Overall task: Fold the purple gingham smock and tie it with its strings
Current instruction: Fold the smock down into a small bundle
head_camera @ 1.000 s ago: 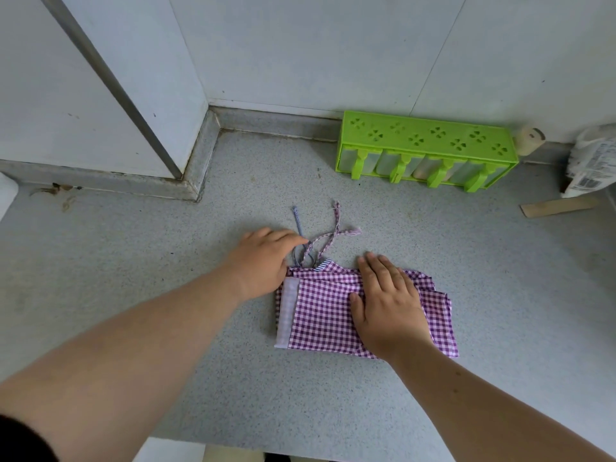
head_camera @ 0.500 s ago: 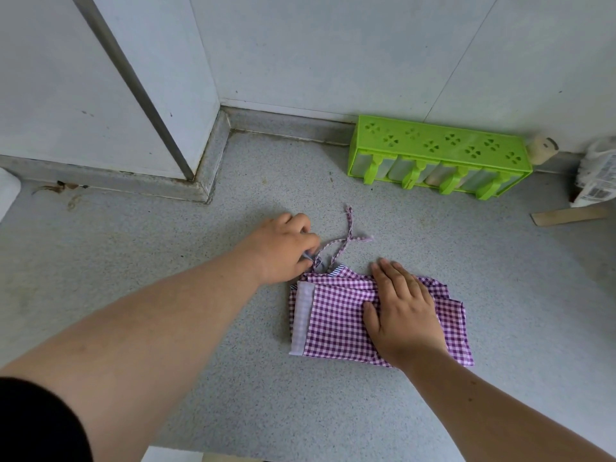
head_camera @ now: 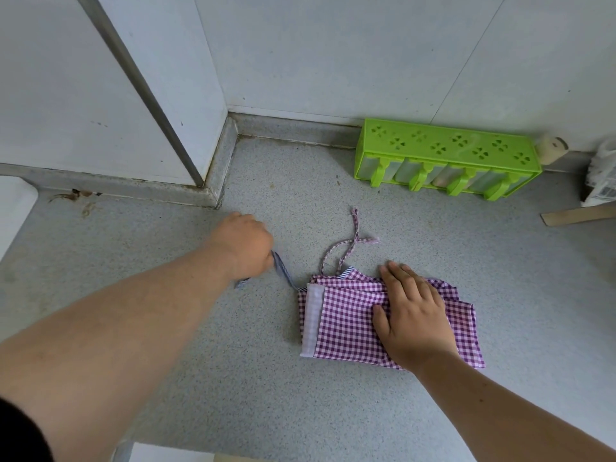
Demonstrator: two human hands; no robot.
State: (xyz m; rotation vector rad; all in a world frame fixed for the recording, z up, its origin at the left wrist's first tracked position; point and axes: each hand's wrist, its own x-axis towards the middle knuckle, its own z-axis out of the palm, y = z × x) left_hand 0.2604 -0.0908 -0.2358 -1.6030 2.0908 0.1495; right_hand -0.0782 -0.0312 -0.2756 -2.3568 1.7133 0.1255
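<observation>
I see my right hand (head_camera: 411,320) pressing flat, fingers straight, on the folded smock (head_camera: 346,325) mid-counter | left hand (head_camera: 245,246) fisted round a blue-striped string (head_camera: 283,270) (pulled taut) | purple strings (head_camera: 346,246) loose behind | green mould (head_camera: 446,158) at the counter's (head_camera: 233,378) back edge.

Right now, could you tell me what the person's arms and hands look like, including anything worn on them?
Both forearms are bare. The left hand and right hand wear no gloves, and no rings, watch or bracelet show. A dark, near-black sleeve edge appears on the left upper arm at the frame's lower left corner. No sleeve is visible on the right arm.
</observation>
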